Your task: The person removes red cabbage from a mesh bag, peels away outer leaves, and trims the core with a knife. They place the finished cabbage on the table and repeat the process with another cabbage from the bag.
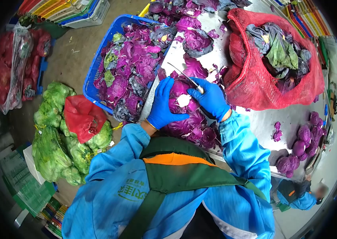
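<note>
Both my hands wear blue gloves at the near edge of the metal table. My left hand [163, 105] wraps round the left side of a red cabbage [179, 88], its thumb along the near side. The cabbage's pale cut stem faces up. My right hand [210, 98] grips a knife [187, 77] by its light handle, the thin blade pointing up and left above the cabbage. Loose purple leaves [194, 127] lie beneath and around the cabbage, between my hands and my apron.
A blue crate [90, 77] full of cabbage leaves stands at the left. A red mesh sack [252, 87] of cabbages lies open at the right. Several trimmed cabbages [299, 147] sit near the right edge. Bagged green vegetables [51, 147] rest on the floor. Another person [301, 199] is at lower right.
</note>
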A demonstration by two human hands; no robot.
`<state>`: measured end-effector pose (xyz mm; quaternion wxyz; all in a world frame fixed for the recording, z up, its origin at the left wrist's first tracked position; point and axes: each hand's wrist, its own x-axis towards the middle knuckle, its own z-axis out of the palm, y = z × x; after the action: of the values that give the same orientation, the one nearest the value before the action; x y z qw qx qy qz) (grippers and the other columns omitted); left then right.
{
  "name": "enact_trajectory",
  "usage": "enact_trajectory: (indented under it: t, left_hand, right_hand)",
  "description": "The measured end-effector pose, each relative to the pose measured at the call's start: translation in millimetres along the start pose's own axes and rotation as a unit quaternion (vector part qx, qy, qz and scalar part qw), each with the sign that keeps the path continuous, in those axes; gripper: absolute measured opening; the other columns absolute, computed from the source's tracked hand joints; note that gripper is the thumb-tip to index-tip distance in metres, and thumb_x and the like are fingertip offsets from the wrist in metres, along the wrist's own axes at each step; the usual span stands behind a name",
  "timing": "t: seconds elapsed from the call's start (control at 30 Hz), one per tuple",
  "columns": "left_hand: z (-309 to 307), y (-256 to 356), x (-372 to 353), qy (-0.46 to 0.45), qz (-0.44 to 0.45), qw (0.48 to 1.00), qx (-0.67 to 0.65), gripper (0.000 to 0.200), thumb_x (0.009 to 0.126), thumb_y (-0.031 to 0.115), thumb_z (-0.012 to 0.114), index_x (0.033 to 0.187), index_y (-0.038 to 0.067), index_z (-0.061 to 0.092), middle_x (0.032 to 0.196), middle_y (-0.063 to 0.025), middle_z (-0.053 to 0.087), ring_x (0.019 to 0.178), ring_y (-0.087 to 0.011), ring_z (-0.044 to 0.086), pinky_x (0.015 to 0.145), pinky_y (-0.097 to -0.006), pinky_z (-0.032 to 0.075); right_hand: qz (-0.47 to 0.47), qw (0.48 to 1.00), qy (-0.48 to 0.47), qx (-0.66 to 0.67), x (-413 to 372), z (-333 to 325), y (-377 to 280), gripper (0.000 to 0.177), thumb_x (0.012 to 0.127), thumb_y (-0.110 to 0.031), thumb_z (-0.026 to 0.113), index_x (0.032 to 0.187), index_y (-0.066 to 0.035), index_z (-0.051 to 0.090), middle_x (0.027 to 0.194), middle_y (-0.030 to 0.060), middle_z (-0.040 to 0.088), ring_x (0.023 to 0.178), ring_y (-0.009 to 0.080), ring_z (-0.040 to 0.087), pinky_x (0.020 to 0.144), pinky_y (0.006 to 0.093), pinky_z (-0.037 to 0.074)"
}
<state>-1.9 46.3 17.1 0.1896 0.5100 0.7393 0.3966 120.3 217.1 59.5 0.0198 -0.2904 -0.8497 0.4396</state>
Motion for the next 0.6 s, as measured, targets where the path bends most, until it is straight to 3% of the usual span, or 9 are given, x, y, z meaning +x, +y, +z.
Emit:
enact_trajectory:
  t: [0.1,0.3,0.37,0.4,0.43,0.5,0.53,0.57,0.6]
  left_hand:
    - [-2.7,2.8,-5.1,0.003,0.023,1.000,-0.004,0.120,0.052,0.050,0.088,0.143,-0.001,0.029,0.145,-0.0231,0.032,0.136,-0.0379,0.030,0.115,-0.0490,0.019]
    - [-3.0,-19.5,-21.8,0.024,0.021,0.996,-0.089,0.121,0.051,0.044,0.091,0.144,0.002,0.028,0.148,-0.0210,0.029,0.138,-0.0359,0.028,0.115,-0.0479,0.020]
    - [-4.2,-25.3,-28.0,0.020,0.019,0.994,-0.108,0.122,0.050,0.042,0.092,0.145,0.003,0.026,0.149,-0.0205,0.027,0.139,-0.0355,0.027,0.115,-0.0473,0.021]
    - [-4.7,-27.3,-29.4,0.017,0.021,0.992,-0.126,0.124,0.050,0.041,0.093,0.146,0.003,0.025,0.150,-0.0200,0.025,0.139,-0.0351,0.026,0.115,-0.0467,0.021]
    - [-3.6,-30.2,-31.2,0.018,0.022,0.992,-0.126,0.124,0.050,0.041,0.093,0.146,0.003,0.025,0.150,-0.0200,0.025,0.139,-0.0351,0.026,0.115,-0.0467,0.021]
    - [-3.7,-35.0,-36.8,0.035,0.036,0.989,-0.142,0.125,0.050,0.039,0.093,0.146,0.003,0.023,0.151,-0.0194,0.024,0.140,-0.0337,0.024,0.115,-0.0454,0.022]
    - [-4.9,-36.7,-38.0,0.036,0.036,0.989,-0.141,0.125,0.050,0.039,0.093,0.146,0.003,0.023,0.151,-0.0194,0.024,0.140,-0.0337,0.024,0.115,-0.0454,0.022]
    - [-5.5,-37.1,-39.2,0.035,0.024,0.987,-0.158,0.125,0.050,0.039,0.093,0.147,0.003,0.021,0.151,-0.0192,0.023,0.140,-0.0330,0.024,0.115,-0.0450,0.022]
    - [-5.7,-36.1,-42.2,0.032,0.012,0.984,-0.175,0.126,0.050,0.038,0.093,0.147,0.003,0.020,0.151,-0.0190,0.023,0.140,-0.0323,0.024,0.115,-0.0445,0.022]
  right_hand:
    - [0.075,0.996,0.047,0.013,34.5,-1.5,27.9,0.029,0.083,-0.031,0.066,0.092,-0.004,0.068,0.080,0.0218,0.065,0.073,0.0394,0.063,0.067,0.0451,0.048]
    - [0.096,0.986,0.136,-0.022,58.0,24.3,60.3,0.029,0.083,-0.030,0.067,0.084,-0.001,0.066,0.076,0.0218,0.065,0.069,0.0379,0.063,0.065,0.0451,0.047]
    - [0.119,0.979,0.158,0.047,53.5,31.9,64.3,0.028,0.082,-0.029,0.067,0.082,-0.001,0.066,0.074,0.0215,0.064,0.067,0.0384,0.062,0.063,0.0463,0.047]
    - [0.128,0.980,0.150,-0.001,46.8,31.7,60.0,0.029,0.083,-0.029,0.069,0.081,-0.001,0.065,0.068,0.0175,0.063,0.062,0.0307,0.062,0.060,0.0422,0.047]
    - [0.127,0.980,0.151,-0.002,41.4,33.0,60.5,0.029,0.083,-0.029,0.069,0.081,-0.001,0.065,0.068,0.0175,0.063,0.062,0.0307,0.062,0.060,0.0422,0.047]
    - [0.201,0.936,0.100,0.271,28.1,32.4,41.8,0.029,0.084,-0.029,0.071,0.083,-0.001,0.064,0.063,0.0080,0.060,0.057,0.0174,0.057,0.054,0.0354,0.045]
    - [0.217,0.918,0.049,0.329,13.4,19.3,22.6,0.030,0.083,-0.029,0.074,0.088,-0.002,0.063,0.063,0.0004,0.056,0.055,0.0082,0.049,0.050,0.0283,0.041]
    - [0.120,0.914,0.082,0.378,6.6,42.0,38.0,0.031,0.081,-0.029,0.076,0.089,-0.004,0.059,0.063,-0.0012,0.053,0.052,0.0075,0.046,0.048,0.0269,0.039]
    - [0.172,0.934,-0.004,0.312,-3.2,26.2,13.2,0.032,0.080,-0.030,0.077,0.088,-0.005,0.057,0.063,-0.0012,0.052,0.052,0.0072,0.046,0.048,0.0264,0.038]
